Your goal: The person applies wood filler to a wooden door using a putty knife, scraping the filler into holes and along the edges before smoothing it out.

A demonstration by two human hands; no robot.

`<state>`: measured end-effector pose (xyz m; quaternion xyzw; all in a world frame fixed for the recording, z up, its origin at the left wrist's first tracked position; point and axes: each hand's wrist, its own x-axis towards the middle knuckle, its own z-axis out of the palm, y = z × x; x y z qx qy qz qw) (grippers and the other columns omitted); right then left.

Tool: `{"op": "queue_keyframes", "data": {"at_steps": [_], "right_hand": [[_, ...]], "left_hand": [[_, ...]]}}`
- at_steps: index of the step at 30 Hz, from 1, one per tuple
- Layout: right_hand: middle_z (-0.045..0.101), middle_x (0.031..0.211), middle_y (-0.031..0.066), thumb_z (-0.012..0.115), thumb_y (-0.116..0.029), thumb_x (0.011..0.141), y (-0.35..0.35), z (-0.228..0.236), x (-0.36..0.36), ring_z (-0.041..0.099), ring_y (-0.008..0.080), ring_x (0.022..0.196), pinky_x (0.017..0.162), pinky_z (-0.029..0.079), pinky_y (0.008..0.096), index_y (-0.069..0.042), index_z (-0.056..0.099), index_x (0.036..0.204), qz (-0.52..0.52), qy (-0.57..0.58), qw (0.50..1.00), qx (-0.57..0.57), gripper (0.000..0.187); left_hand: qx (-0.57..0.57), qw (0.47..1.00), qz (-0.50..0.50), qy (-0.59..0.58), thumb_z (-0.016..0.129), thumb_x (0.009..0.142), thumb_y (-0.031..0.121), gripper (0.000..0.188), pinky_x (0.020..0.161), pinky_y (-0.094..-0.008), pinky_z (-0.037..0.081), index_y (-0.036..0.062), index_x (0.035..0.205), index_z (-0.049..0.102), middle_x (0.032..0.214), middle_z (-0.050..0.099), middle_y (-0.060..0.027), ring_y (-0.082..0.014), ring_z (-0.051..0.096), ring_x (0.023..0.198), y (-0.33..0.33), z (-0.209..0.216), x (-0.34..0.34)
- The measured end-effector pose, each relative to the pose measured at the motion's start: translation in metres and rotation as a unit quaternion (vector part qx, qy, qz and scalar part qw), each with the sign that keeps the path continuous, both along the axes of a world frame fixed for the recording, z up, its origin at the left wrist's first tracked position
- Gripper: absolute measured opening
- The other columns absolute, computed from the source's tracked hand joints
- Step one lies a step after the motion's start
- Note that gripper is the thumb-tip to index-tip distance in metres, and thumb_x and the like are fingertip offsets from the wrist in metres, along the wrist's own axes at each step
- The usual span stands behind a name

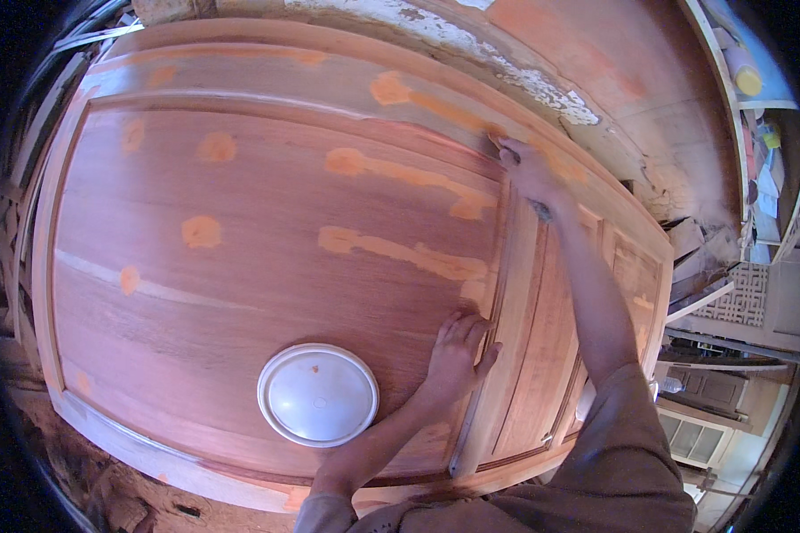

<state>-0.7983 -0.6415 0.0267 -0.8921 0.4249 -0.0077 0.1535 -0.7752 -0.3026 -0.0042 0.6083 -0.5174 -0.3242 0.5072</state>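
A large reddish-brown wooden door (267, 195) lies flat before me, with orange filler patches (400, 253) spread over its panel and frame. At the far edge, my right hand (529, 173) is closed round a small tool, apparently a putty knife (496, 139); its tip meets the wood beside an orange streak, and most of it is hidden by the fingers. My left hand (458, 355) rests on the panel near the crossing rail, fingers apart and holding nothing. Left of that forearm sits a round white lid (318, 395) with a small orange dab on it.
Smaller raised panels (533, 355) continue the door to the right. Beyond its far edge is a brownish surface with flaking white patches (542, 80). A shelf (764, 104) with a yellow-capped container (745, 75) stands at the far right. Wood scraps (689, 244) lie beyond the door's right end.
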Motion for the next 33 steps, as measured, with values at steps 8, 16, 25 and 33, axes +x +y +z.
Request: {"op": "queue_keyframes", "data": {"at_steps": [8, 16, 25, 33], "right_hand": [[0.061, 0.125, 0.019, 0.048, -0.027, 0.098, 0.024, -0.002, 0.005, 0.061, 0.0375, 0.11, 0.097, 0.047, 0.043, -0.011, 0.056, 0.132, -0.111, 0.003, 0.992, -0.051, 0.039], [0.062, 0.12, 0.022, 0.048, -0.025, 0.097, 0.004, -0.009, -0.023, 0.062, 0.0401, 0.105, 0.093, 0.049, 0.0453, -0.01, 0.057, 0.13, -0.094, -0.055, 0.993, -0.047, 0.037], [0.061, 0.125, 0.0201, 0.048, -0.029, 0.098, -0.006, 0.019, -0.06, 0.058, 0.039, 0.115, 0.1, 0.045, 0.0432, -0.009, 0.058, 0.13, -0.008, 0.036, 0.999, 0.033, 0.038], [0.061, 0.126, 0.0185, 0.05, -0.032, 0.098, 0.003, 0.002, -0.064, 0.057, 0.0334, 0.119, 0.102, 0.044, 0.0386, -0.009, 0.059, 0.129, -0.066, 0.004, 0.997, 0.031, 0.04]], "left_hand": [[0.008, 1.0, -0.01, -0.002, 0.064, 0.089, 0.027, 0.034, 0.105, -0.0494, 0.035, 0.0036, 0.113, 0.059, 0.111, 0.061, -0.0168, -0.0333, 0.055, 0.112, 0.0, 0.0, -0.004], [-0.003, 0.999, -0.007, -0.036, 0.066, 0.087, 0.025, 0.033, 0.104, -0.0486, 0.036, 0.0033, 0.111, 0.059, 0.108, 0.062, -0.0157, -0.0305, 0.058, 0.107, -0.006, 0.003, -0.005], [0.002, 1.0, -0.007, -0.02, 0.067, 0.086, 0.028, 0.034, 0.105, -0.0479, 0.034, 0.0039, 0.109, 0.061, 0.106, 0.063, -0.0153, -0.0305, 0.059, 0.107, -0.005, -0.001, -0.005], [0.007, 1.0, -0.007, -0.019, 0.067, 0.086, 0.028, 0.034, 0.105, -0.0483, 0.034, 0.0039, 0.11, 0.061, 0.107, 0.063, -0.0154, -0.0306, 0.059, 0.108, -0.007, 0.001, -0.005]]}}
